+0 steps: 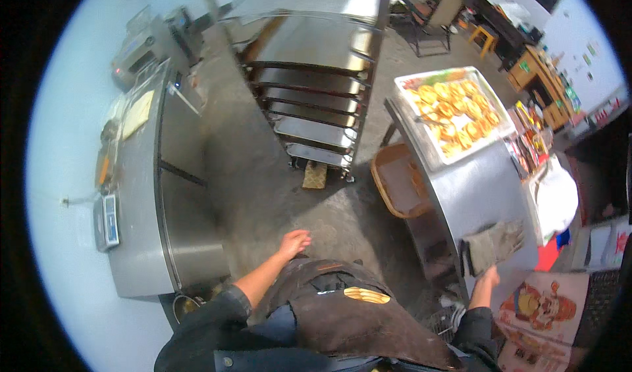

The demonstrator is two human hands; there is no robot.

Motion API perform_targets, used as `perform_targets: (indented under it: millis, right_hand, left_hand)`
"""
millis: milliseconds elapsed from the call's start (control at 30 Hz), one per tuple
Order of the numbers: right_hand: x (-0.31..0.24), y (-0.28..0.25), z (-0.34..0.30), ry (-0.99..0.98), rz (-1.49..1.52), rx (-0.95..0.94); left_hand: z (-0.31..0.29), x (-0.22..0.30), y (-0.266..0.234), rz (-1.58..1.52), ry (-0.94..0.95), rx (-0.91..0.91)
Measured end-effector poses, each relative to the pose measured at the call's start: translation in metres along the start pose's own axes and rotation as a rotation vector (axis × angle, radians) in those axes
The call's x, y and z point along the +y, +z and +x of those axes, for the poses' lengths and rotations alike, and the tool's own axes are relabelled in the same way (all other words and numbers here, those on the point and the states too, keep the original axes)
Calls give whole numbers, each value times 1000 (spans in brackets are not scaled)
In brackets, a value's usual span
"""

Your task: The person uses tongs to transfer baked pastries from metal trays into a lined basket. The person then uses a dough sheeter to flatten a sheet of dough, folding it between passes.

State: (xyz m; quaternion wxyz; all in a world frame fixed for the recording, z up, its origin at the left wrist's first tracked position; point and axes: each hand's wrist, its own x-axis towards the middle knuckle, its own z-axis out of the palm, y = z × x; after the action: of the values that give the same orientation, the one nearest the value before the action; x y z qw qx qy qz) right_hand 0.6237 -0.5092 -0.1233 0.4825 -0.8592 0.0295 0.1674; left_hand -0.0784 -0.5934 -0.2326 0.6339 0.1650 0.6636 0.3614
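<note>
While the left forearm slants up toward between 1 and 2 o'clock, the left hand hangs over the floor between 6 and 7 o'clock in the view, its fingers loosely curled; I cannot tell whether they close fully. The right forearm points just past 12 o'clock, and the right hand, at 4 o'clock, meets the near edge of the grey gloves; its fingertips are hidden, so whether it grips them I cannot tell. The gloves lie on the metal table, toward 4 o'clock. At 2 o'clock sits a tray of yellow pieces.
</note>
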Motion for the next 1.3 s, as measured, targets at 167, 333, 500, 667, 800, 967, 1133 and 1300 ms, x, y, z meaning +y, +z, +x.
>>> perform_targets:
  millis: [167,333,500,667,800,967,1133,1300]
  right_hand:
    - [85,79,-124,-890,-353,248]
    - [148,172,-331,-878,-629,-980]
    - [194,288,-480,-148,-743,-1529]
    - [171,391,-585,281,-273,-1444]
    - [112,458,-638,289,200,-1280]
    - [70,520,-670,284,390,-1007]
    - [71,543,-664,405,441,-958]
    - [73,535,-656,365,428,-1057]
  left_hand:
    - [-20,-93,-170,-198,-225,308]
    - [-65,-159,-292,-245,-302,315]
    - [-70,-167,-378,-216,53,340]
    - [-100,-161,-416,-886,81,553]
    - [-135,-158,-410,-578,-125,748]
    - [-137,-133,-388,-384,-332,665]
    - [-92,-86,-393,-291,-291,596]
    - [-46,-49,-423,-239,-164,556]
